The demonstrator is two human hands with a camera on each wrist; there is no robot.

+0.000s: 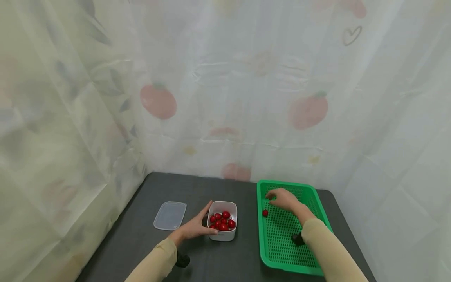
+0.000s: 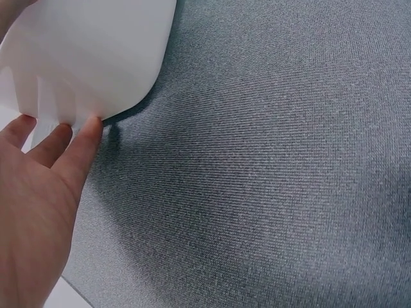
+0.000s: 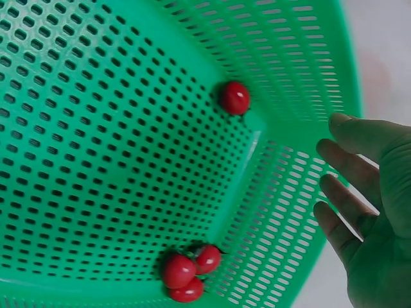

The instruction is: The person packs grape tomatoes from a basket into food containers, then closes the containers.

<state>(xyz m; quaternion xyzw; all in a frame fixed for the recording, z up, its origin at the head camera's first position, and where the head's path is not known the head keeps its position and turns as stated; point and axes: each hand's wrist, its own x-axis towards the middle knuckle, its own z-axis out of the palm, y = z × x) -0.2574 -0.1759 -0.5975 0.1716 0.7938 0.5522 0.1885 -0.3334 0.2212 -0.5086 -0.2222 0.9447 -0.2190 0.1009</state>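
Observation:
My left hand (image 1: 194,228) holds a white plastic container (image 1: 225,236) by its sides, thumb at the near side and fingers toward the far side. In the left wrist view, fingertips press against the container's smooth wall (image 2: 96,58). Several red cherry tomatoes (image 1: 223,226) lie in it. Over the far end of a green perforated basket (image 1: 261,235) hovers my right hand (image 1: 283,199), fingers loosely bent and nothing between them. The right wrist view shows a single cherry tomato (image 3: 235,98) near the basket wall and a cluster of three cherry tomatoes (image 3: 178,271) in a corner.
A translucent lid (image 1: 170,216) lies flat on the dark grey table (image 1: 208,188), left of the container. Pale curtains (image 1: 225,98) with fruit prints hang behind the table and along both sides. The basket stands at the table's right side.

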